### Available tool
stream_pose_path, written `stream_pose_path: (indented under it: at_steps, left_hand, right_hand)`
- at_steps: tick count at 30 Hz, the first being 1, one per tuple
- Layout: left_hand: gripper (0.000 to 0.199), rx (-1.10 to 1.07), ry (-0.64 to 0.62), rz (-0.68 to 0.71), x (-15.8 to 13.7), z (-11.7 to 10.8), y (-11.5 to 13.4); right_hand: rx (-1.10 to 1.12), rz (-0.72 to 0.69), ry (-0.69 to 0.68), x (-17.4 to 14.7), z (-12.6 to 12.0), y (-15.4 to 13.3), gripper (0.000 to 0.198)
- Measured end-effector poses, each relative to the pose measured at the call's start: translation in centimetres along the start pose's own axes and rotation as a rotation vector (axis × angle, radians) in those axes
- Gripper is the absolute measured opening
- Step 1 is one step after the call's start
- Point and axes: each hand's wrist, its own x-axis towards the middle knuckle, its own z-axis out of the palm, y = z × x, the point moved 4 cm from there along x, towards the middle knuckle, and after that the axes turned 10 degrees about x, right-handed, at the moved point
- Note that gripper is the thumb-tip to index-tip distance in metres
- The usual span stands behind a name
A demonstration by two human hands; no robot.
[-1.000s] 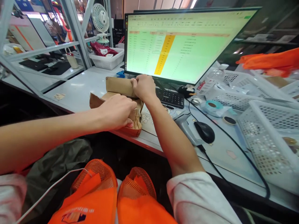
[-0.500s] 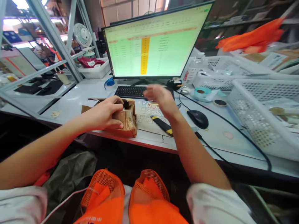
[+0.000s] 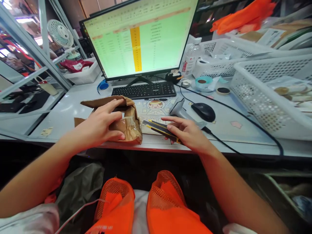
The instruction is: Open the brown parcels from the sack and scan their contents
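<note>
My left hand grips the cardboard box at the front edge of the desk. The thumb presses near its front and the fingers lie over the opened top; the box is crumpled, with clear tape on it and a flap lifted at the back. A black and yellow utility knife is in my right hand, just right of the box. Its tip points left at the box, a little apart from it. My right index finger stretches out above the knife, and the lower fingers are partly hidden.
A grey barcode scanner and a black mouse lie beyond my right hand. The keyboard and monitor stand behind the box. White baskets fill the right side, and a black cable crosses the desk.
My right hand has come down from near the keyboard and taken hold of the utility knife that lay on the desk. My left hand stays on the box, whose back flap stands higher.
</note>
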Motion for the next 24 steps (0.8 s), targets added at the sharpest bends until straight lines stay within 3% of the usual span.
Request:
stream_pose_path:
  at_steps: [5,9,15,17,19,22,24]
  left_hand:
    - [0.032,0.016,-0.004,0.005,0.1,0.1,-0.1]
    - [0.027,0.048,0.042,0.046,0.0,0.1,-0.3]
    - [0.022,0.137,0.162,0.095,-0.7,-0.1,0.1]
    - [0.018,0.188,0.245,0.101,-1.5,0.0,0.6]
    - [0.014,0.249,0.378,0.113,-2.8,0.2,1.6]
    - [0.015,0.331,0.602,0.149,-5.1,1.5,3.3]
    - [0.018,0.348,0.694,0.16,-6.3,2.7,4.4]
  right_hand:
    - [0.06,-0.103,0.022,-1.3,0.9,-5.1,0.037]
    - [0.026,-0.133,-0.056,-0.9,2.7,-6.3,0.031]
    - [-0.039,-0.21,0.008,-1.6,2.5,-7.2,0.032]
    - [-0.066,-0.21,0.004,-1.5,2.1,-6.2,0.032]
    - [-0.145,-0.26,0.169,-1.0,0.7,-4.3,0.035]
    - [-0.468,-0.389,0.448,-0.1,-1.1,0.1,0.037]
    - [-0.737,-0.383,0.438,0.6,-1.1,3.5,0.039]
